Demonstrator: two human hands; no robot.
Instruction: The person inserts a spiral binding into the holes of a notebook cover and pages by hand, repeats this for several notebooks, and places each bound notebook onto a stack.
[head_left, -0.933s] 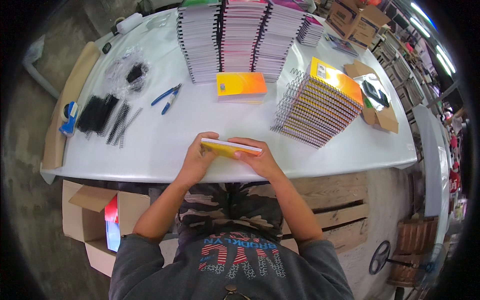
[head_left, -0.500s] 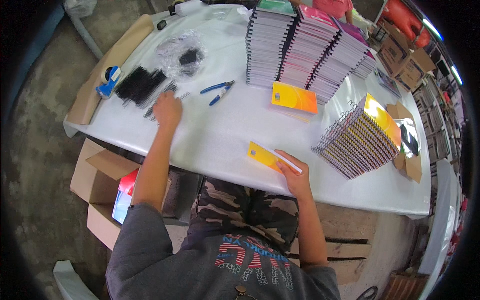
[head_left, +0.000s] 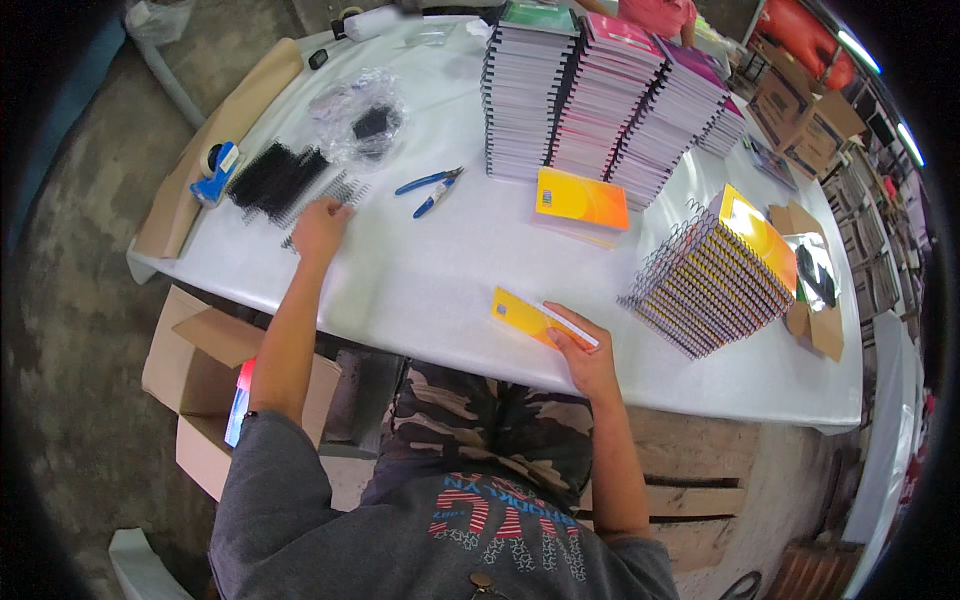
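Observation:
My right hand [head_left: 590, 361] grips a small yellow-orange notebook [head_left: 521, 314] by its right end, just above the table's near edge. At the left, my left hand [head_left: 320, 228] is closed beside the loose grey spiral binding coils [head_left: 343, 186]; what its fingers hold, if anything, is hidden. A dense heap of black spiral coils [head_left: 277, 180] lies just beyond that hand. Between my hands, farther back, lie blue-handled cutting pliers [head_left: 432, 188]. More yellow notebooks [head_left: 582, 203] sit in a low pile, and a taller stack of spiral-bound yellow notebooks [head_left: 715, 280] stands at the right.
Tall stacks of bound books [head_left: 612, 100] rise at the back. A blue tape dispenser [head_left: 214, 175], rolled brown paper [head_left: 222, 150] and crumpled clear plastic [head_left: 355, 112] occupy the left side. Below the table's left edge is an open cardboard box [head_left: 190, 350]. Another person [head_left: 660, 15] is across the table.
My left hand has drawn back slightly toward me and left across the coils, its fingers now more curled. My right hand still holds the notebook, nearly unmoved. The view has shifted a little.

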